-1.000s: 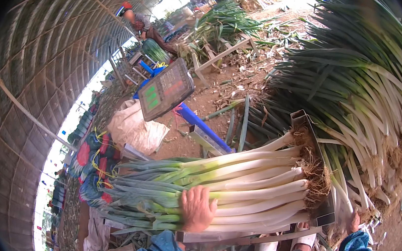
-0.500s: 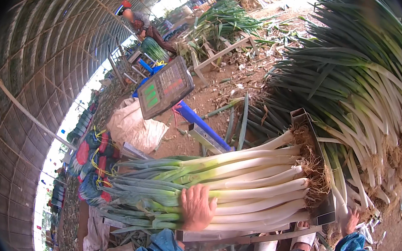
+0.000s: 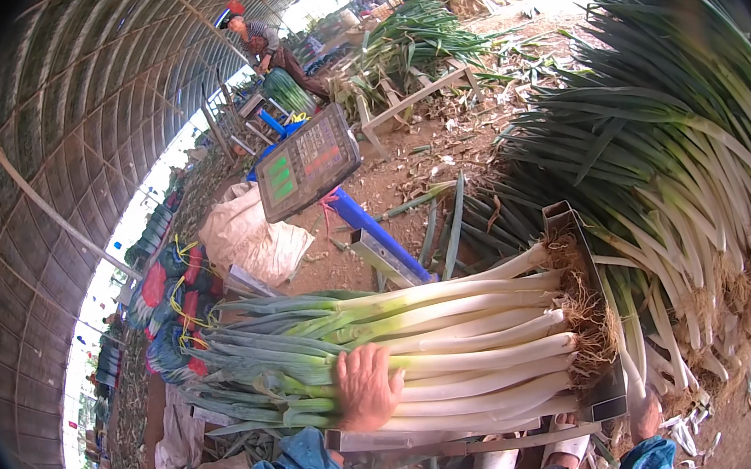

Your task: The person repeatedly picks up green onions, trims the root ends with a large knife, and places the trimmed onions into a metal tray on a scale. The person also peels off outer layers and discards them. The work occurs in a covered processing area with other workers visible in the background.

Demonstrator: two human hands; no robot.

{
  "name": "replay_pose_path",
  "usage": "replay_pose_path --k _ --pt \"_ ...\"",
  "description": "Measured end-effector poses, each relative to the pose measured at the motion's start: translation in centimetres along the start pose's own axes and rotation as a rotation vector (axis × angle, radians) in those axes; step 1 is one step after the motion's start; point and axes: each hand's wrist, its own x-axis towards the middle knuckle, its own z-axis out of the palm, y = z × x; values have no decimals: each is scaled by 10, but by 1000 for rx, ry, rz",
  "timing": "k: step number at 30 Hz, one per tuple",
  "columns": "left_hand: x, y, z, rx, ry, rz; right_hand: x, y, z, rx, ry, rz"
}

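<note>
A row of leeks lies across a metal rack, white stems and roots to the right, green leaves to the left. My left hand rests flat on the near stems where white turns green, fingers stretched out. The roots sit against a metal end plate at the right. My right hand is low at the right, beside the plate, at the lower end of a loose leek; its fingers are mostly hidden. Blue sleeves cover both forearms.
A tall heap of leeks fills the right side. Beyond the rack stands a scale display on a blue post. A pale sack and tied bundles lie left. Farther back are a wooden frame and a person.
My right hand has shifted slightly left and down, toward the end of the loose leek, and its fingers show less. My left hand stays on the leeks.
</note>
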Motion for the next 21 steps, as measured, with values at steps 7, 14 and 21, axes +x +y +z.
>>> replay_pose_path --k 7,14,21 --pt "1 0 -1 -23 5 8 19 -25 -1 288 -6 -52" --pt "0 0 0 1 4 -3 31 -48 -4 414 -142 -5" --pt "0 0 1 -19 -6 -10 25 -46 -11 550 -285 67"
